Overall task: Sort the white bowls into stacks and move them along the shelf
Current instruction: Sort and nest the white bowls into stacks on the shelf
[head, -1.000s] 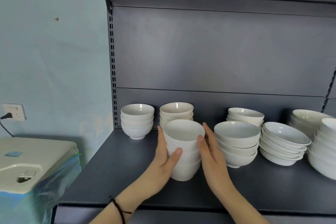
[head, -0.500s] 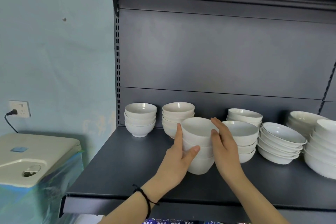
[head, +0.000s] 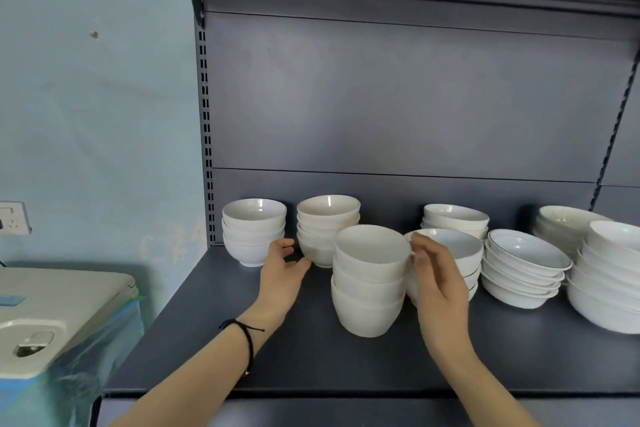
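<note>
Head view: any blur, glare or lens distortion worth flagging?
In the head view the right hand is smeared, the left hand and front bowl stack crisp; the same view bows the right shelf upright; a glint marks the rear stack's top bowl.

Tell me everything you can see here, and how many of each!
Front stack: three deep bowls, white, middle of shelf.
Corner stack: three deep bowls, white, back left.
Second back stack: several deep bowls, white, beside the corner stack.
Wide bowl stacks: five, white, right half of shelf.
Shelf: one, dark grey, under the bowls.
Wall: one, pale blue, left.
Socket: one, white, on the wall.
Appliance: one, cream, blue film around it, lower left.
Bracelet: one, black, left wrist.
Left hand: one, open, before the gap between the back stacks.
Right hand: one, open, right of the front stack.
</note>
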Available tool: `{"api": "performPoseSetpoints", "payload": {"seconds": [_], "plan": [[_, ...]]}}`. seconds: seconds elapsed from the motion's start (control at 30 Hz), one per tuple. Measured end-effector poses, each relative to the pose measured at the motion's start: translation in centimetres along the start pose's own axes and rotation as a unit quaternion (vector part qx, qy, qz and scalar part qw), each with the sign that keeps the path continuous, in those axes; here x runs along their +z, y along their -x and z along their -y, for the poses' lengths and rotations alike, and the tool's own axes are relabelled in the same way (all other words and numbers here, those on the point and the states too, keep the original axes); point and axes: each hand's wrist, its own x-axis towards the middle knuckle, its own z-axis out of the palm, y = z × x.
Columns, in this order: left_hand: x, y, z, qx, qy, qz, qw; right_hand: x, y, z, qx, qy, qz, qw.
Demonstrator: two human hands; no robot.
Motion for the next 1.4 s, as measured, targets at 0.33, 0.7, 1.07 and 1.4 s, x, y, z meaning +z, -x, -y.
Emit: {"api": "performPoseSetpoints", "payload": {"seconds": [0.33,0.7,1.07,1.4], "plan": [[3.7,-3.3,0.7,0.016,-0.052,0.043,0.998,-6.1,-5.4,-0.8,-0.046,0.02,-0.142,0.989],[4.7,-3.8,-1.4,0.032,0.058,0.023,0.998,-9.1,-12.4,-0.8,0.009,0.06,0.055,0.997],[4.6,-5.0,0.3,0.049,0.004,0.02,0.999,-10.3,-7.5,-6.5,0.054,0.08,0.247,0.964],[4.7,-5.6,1.4,0.069,-0.049,0.025,0.996,-10.2,-6.9,-7.7,0.024,0.086,0.243,0.966]]}}
